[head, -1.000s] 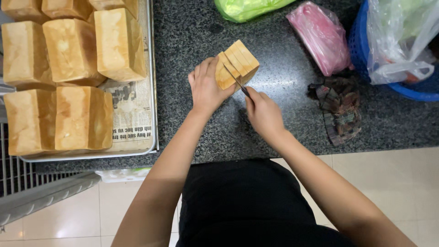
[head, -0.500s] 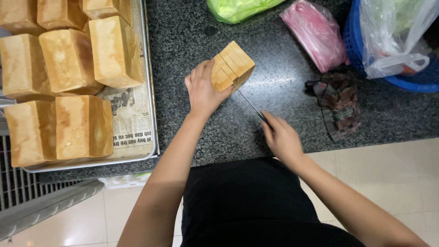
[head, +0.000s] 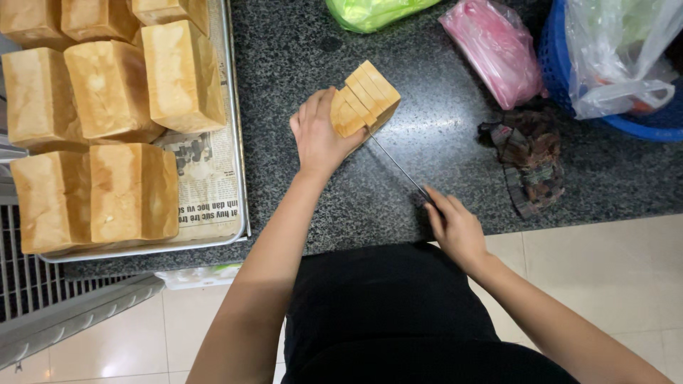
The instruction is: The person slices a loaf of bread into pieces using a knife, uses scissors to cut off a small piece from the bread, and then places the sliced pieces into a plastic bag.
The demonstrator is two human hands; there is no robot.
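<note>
A golden loaf of bread (head: pixel 364 98), partly cut into slices, lies on the dark speckled countertop (head: pixel 441 142). My left hand (head: pixel 318 135) presses on its near end and holds it steady. My right hand (head: pixel 455 229) grips the handle of a long thin knife (head: pixel 395 166) near the counter's front edge. The blade runs up and left, with its tip at the loaf's lower right side.
A metal tray (head: pixel 240 153) lined with newspaper holds several whole loaves (head: pixel 107 92) at the left. A dark cloth (head: pixel 530 160), a pink bag (head: pixel 494 50), a green bag (head: pixel 377 11) and a blue basket (head: pixel 640 124) with a plastic bag sit to the right.
My right hand has drawn back from the loaf toward the counter's front edge, pulling the knife along with it. My left hand stays on the loaf.
</note>
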